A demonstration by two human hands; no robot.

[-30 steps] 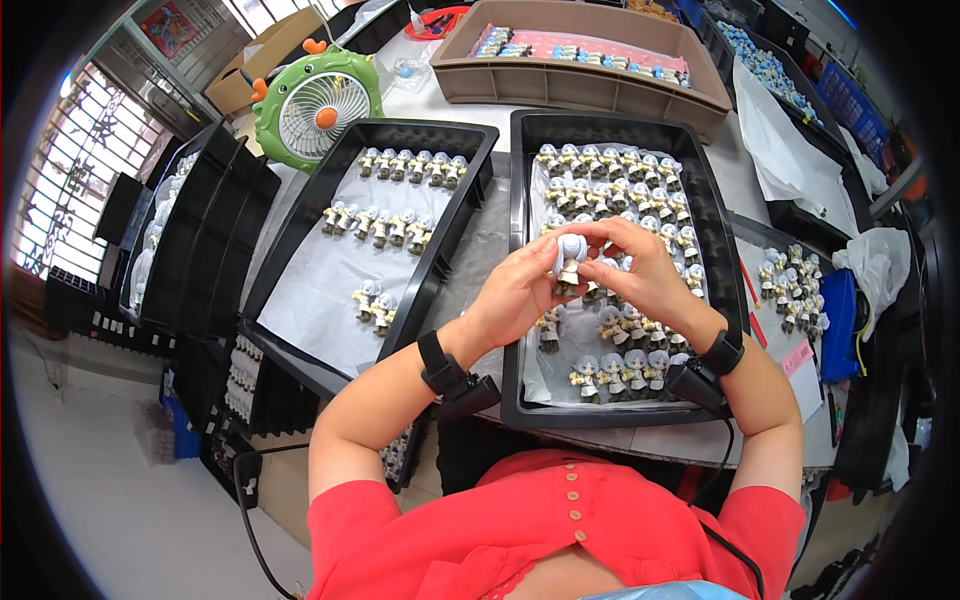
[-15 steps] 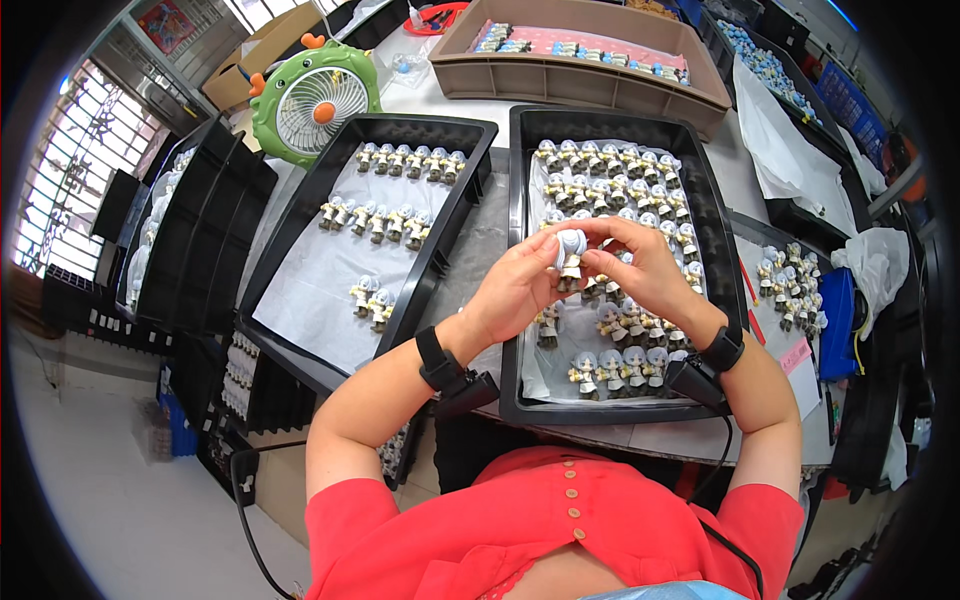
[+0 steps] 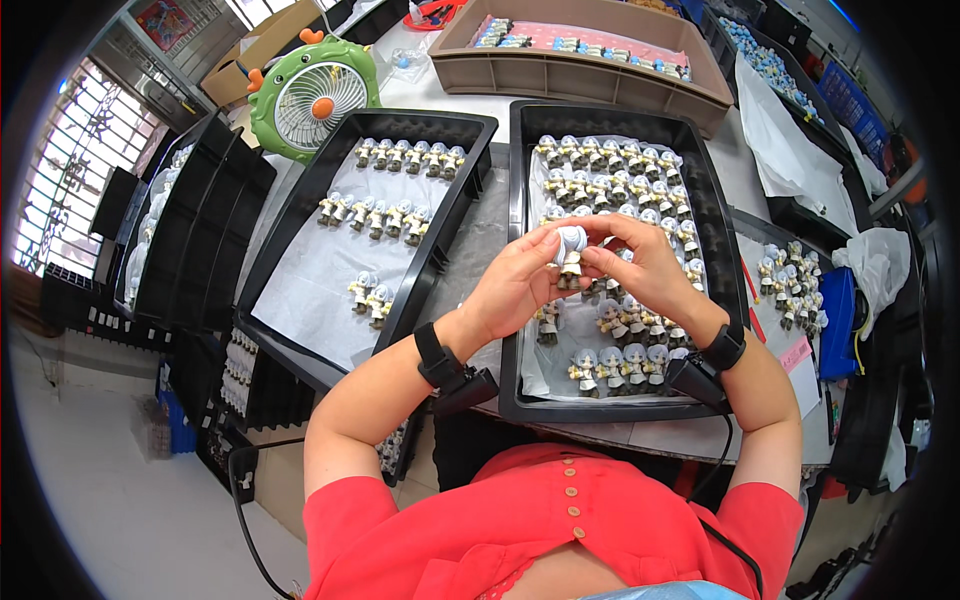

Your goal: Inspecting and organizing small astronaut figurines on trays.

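Observation:
Over the right black tray [image 3: 600, 410], a small figurine [image 3: 571, 250] with pale grey-white hair and a white-and-gold outfit is held upright between my two hands. My left hand [image 3: 512, 283] grips it from the left, thumb near its head. From the other side, my right hand [image 3: 648, 262] pinches it with thumb and fingers. Below them, similar figurines [image 3: 634, 368] stand or lie in rows on white lining paper, some hidden by my hands. The left black tray [image 3: 447, 243] holds shorter rows of the same figurines [image 3: 372, 217] on white paper.
A green cartoon fan [image 3: 316, 100] stands behind the left tray. At the back is a brown bin [image 3: 590, 82] with more figurines. Loose figurines [image 3: 790, 285] lie right of the trays, near a blue box [image 3: 838, 325]. Stacked black trays [image 3: 205, 215] stand far left.
Both hands keep their grip in nearly the same place. The figurine looks slightly turned between my fingers. The trays and their rows are unchanged.

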